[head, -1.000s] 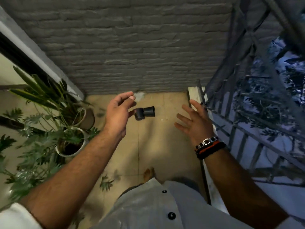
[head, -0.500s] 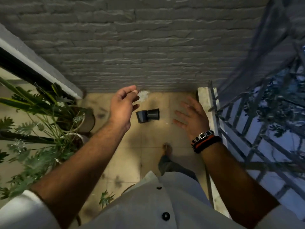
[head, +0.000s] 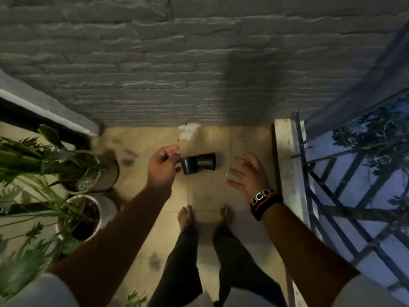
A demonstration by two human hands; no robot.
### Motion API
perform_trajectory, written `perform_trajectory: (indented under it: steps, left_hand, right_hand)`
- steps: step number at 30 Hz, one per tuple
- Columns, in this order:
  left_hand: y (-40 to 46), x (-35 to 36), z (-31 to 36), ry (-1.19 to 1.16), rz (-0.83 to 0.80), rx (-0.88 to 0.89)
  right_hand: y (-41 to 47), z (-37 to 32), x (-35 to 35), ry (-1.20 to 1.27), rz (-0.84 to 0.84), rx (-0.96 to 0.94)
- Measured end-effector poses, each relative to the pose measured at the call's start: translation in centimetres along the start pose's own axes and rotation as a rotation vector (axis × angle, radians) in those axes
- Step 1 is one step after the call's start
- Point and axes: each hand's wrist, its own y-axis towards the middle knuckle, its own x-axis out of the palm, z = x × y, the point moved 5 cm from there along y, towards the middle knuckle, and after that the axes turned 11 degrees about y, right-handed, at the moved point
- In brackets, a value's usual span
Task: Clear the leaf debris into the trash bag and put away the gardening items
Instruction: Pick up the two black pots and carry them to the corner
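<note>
A small black plastic pot point(head: 199, 162) lies on its side on the beige floor tiles, close to the grey brick wall. My left hand point(head: 162, 167) hangs just left of it with fingers loosely curled, and its fingertips overlap the pot's left end in the view. I see nothing held in it. To the pot's right is my right hand point(head: 249, 173), fingers spread and empty, with bracelets on the wrist. No trash bag is in view.
Two potted plants point(head: 88, 171) point(head: 86, 216) with long green leaves crowd the left side. A metal railing point(head: 332, 196) on a stone curb point(head: 285, 162) closes the right. The brick wall point(head: 199, 63) ends the floor ahead. My bare feet point(head: 186, 218) stand behind the pot.
I have stepped closer to the wall, and my feet have come into view. My left fingers have curled more and now overlap the pot's end. The pot stays near the wall.
</note>
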Motion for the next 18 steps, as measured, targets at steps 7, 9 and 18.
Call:
perform_trajectory:
  steps: [7,9,18]
  left_hand:
    - [13.1,4.0,-10.2,0.129,-0.039,-0.088]
    - [17.5,5.5,-13.9,0.167,-0.055,-0.105]
    - [33.6,9.7,-29.4,0.236,-0.057,-0.252]
  right_hand:
    - [13.7,6.7,-2.4,-0.089,0.109,0.080]
    - [18.4,9.5,-3.4,-0.114,0.139,0.104]
    - [35.4,22.3,-7.1,-0.161,0.181,0.258]
